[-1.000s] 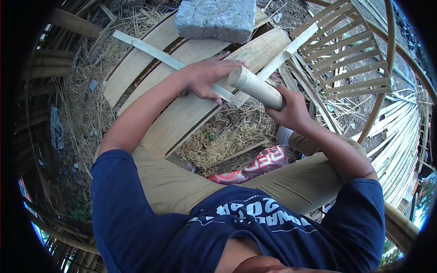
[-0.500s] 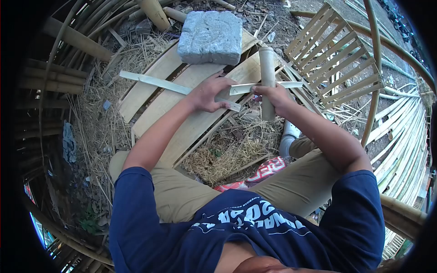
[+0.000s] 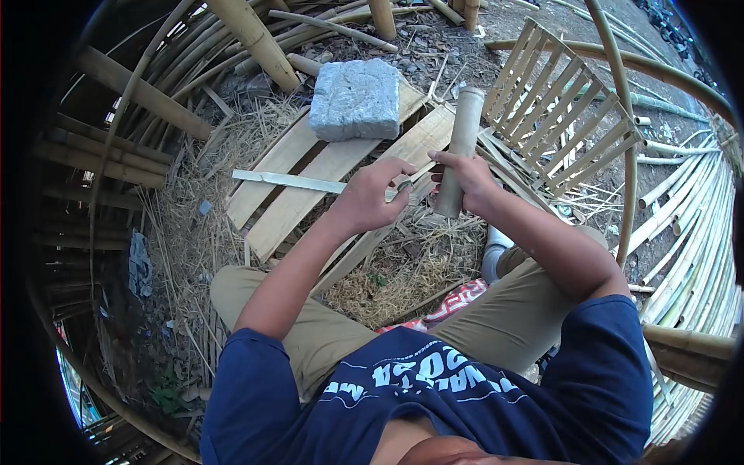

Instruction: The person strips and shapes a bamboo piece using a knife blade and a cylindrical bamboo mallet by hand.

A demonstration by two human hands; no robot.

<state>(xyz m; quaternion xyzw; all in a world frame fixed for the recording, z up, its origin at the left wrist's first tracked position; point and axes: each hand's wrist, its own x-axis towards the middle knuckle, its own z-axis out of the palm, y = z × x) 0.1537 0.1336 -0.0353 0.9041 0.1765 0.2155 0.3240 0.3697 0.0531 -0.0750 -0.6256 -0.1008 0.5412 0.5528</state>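
While the right hand (image 3: 471, 182) is wrapped around the lower part of a bamboo tube (image 3: 465, 124), the left hand (image 3: 372, 195) is just beside it, with its fingers bent and its thumb turned toward them. The tube stands steeply, its upper end rising above the right hand and its lower end showing a little below the fingers. A thin, pale bamboo strip (image 3: 287, 180) comes from the left side and passes behind the left hand; I cannot tell whether these fingers are pinching it. Between the two hands there is a narrow gap, where small pale edges are too unclear to name.

Under the strip and the left hand, several wide, flat planks (image 3: 319, 172) lie slantwise, and a rough grey block (image 3: 355, 101) rests on their far part. Nearer to the body, dry straw (image 3: 372, 291) covers the ground between the knees, beside a red and white printed bag (image 3: 463, 299). To the right of the tube, a slatted panel (image 3: 552, 108) leans at an angle, and farther right lie many long, thin poles (image 3: 690, 232).
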